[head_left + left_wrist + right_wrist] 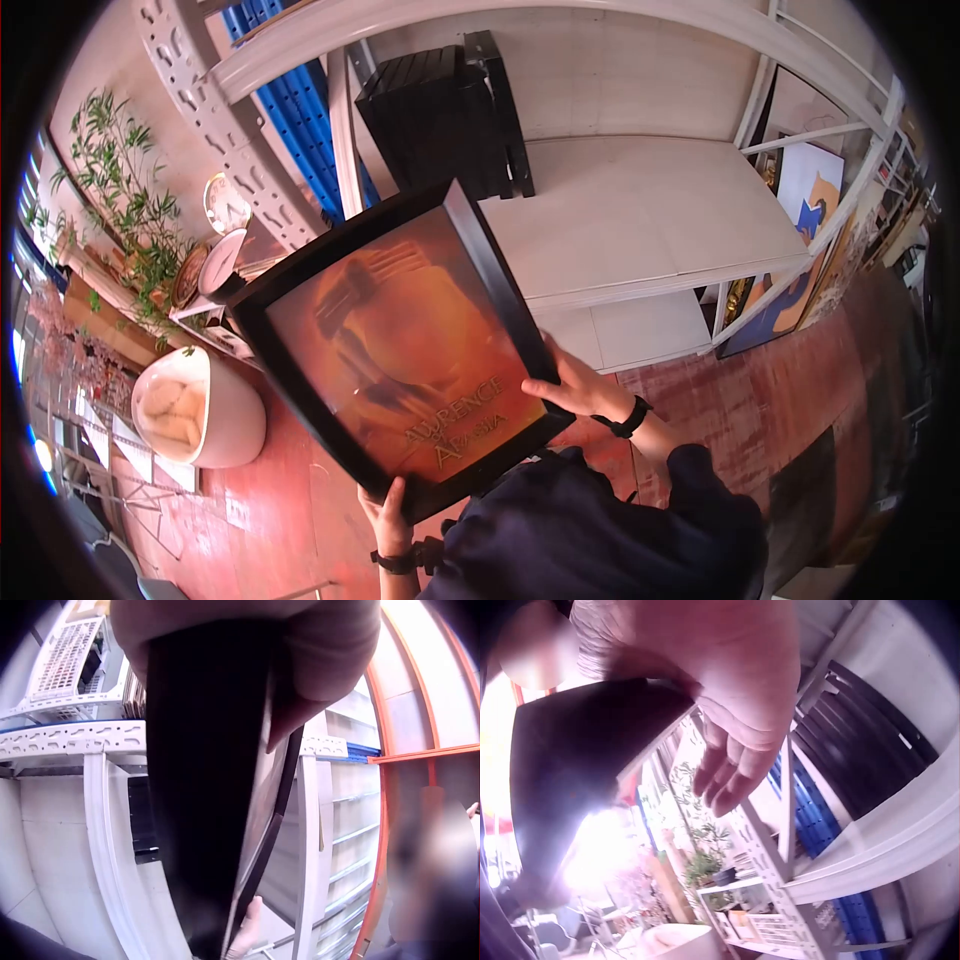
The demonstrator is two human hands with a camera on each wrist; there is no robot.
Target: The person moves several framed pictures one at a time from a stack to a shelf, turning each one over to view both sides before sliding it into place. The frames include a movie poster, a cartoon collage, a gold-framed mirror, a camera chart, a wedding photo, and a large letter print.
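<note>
A black-framed poster printed in orange, lettered "Lawrence of Arabia", is held tilted in front of the body. My left hand grips its lower left corner, thumb on the front. On the lower right side my right hand holds the edge with the thumb over the picture and the fingers behind. From the left wrist, the frame's dark side hangs below the hand. In the right wrist view, the fingers show past the edge of the frame.
A white metal shelf stands ahead, with a stack of black frames on its left part. Its perforated upright rises near the poster. Left are a white tub chair and a leafy plant; pictures lean at right.
</note>
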